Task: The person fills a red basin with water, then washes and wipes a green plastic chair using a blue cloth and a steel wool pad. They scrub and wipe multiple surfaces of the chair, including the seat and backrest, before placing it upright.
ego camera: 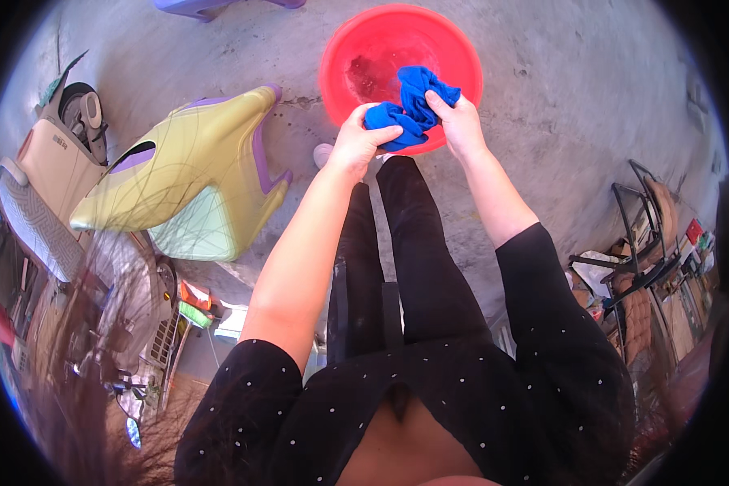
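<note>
A bunched, twisted blue cloth (417,100) hangs between my two hands over the near rim of a red plastic basin (462,45). My left hand (364,136) is closed around the lower left bunch, its thumb lying across the front. On the upper right part, my right hand (455,121) grips the other end between thumb and fingers. The basin stands on the floor in front of my feet. Its bottom looks wet, with a darker patch at the left; how much water it holds I cannot tell.
Stacked plastic stools (188,152), yellow-green and purple, lie tipped on the concrete floor (559,109) at my left. Beyond them stands a beige scooter (61,146). A green broom (194,314) is behind on the left. At right is a black-framed folding chair (635,261) among clutter.
</note>
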`<state>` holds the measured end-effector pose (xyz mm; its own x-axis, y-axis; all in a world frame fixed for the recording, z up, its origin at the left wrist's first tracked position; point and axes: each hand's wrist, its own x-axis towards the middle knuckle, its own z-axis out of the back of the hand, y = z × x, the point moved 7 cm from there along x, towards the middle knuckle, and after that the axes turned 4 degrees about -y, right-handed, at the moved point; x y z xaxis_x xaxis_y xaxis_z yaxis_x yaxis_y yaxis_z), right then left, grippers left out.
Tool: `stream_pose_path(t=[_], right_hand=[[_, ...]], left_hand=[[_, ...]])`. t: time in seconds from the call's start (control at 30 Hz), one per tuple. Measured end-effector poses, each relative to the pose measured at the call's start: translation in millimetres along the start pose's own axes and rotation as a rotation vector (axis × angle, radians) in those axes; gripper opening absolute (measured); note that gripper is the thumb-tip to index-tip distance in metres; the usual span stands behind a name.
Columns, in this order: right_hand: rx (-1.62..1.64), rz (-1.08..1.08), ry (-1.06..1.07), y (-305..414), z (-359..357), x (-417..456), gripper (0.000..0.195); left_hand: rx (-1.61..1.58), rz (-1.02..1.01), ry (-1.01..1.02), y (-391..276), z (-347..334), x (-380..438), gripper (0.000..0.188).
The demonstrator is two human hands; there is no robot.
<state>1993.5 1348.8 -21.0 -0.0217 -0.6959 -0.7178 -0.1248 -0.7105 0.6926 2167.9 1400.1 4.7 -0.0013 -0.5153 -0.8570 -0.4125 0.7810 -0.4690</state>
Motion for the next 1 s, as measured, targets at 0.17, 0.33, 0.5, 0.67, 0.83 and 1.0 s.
stream_pose_path(t=[0.17,0.33,0.5,0.67,0.83,1.0], right_hand=[[0.267,0.000,0.209,45,-36,-21,0.045],[-0.107,-0.314,0.640,14,-113,-102,0.054],[-0.342,-0.094,0.718,-38,-143,-146,0.032],[-0.444,0.214,0.622,-67,-156,-207,0.022],[-0.405,0.275,0.470,-103,-134,-227,0.027],[-0.107,-0.050,0.486,-130,-107,-221,0.035]], left_hand=[[-0.066,-0.024,0.035,-15,52,-72,0.047],[-0.063,-0.179,0.223,-13,79,-144,0.043],[-0.113,-0.232,0.254,40,117,-166,0.030],[-0.099,-0.494,-0.281,95,160,-189,0.027],[-0.210,-0.605,-0.429,131,194,-214,0.032],[-0.189,-0.467,-0.345,153,194,-215,0.041]])
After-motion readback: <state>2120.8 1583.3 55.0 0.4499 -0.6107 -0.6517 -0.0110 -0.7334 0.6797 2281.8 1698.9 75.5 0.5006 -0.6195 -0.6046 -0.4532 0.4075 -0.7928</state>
